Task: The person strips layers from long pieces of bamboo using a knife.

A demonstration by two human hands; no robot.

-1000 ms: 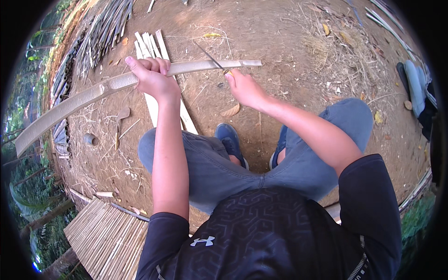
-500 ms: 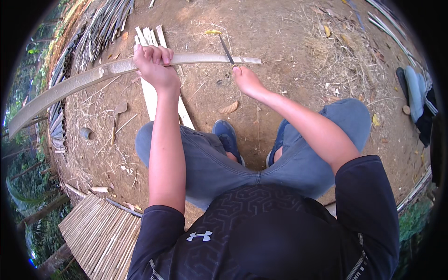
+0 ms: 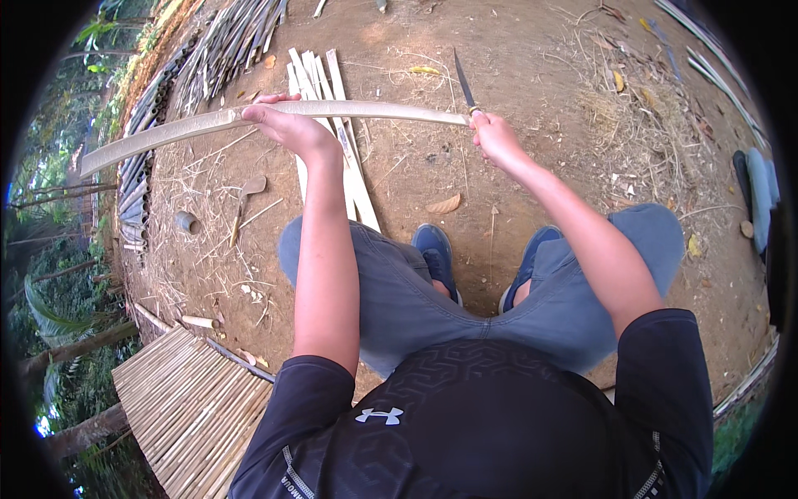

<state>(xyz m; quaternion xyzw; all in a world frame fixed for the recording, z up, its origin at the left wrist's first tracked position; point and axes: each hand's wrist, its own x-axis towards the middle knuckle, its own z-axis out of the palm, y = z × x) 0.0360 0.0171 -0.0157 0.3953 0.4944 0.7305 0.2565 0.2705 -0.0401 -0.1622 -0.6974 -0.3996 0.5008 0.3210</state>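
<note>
A long, pale bamboo strip (image 3: 374,110) stretches sideways in front of me, bowed, with a node near its middle. My left hand (image 3: 295,131) is closed around it just right of that node, thumb on the near side and fingers partly hidden behind. In my right hand (image 3: 500,141) is a knife (image 3: 464,79), gripped by the handle, its dark narrow blade pointing away from me. The strip's right end meets my right fingers below the blade; whether they pinch it too, I cannot tell.
Below the strip lie several pale split slats (image 3: 353,179) on the dirt. To the left are a wooden-handled blade tool (image 3: 245,204), a short tube (image 3: 187,222) and a slatted bamboo platform (image 3: 191,407). Dark poles (image 3: 229,50) are piled at the far left.
The strip has slid right relative to my left hand, bringing its right end to my right hand. My left hand has turned palm-up. The knife blade now points clear of the strip.
</note>
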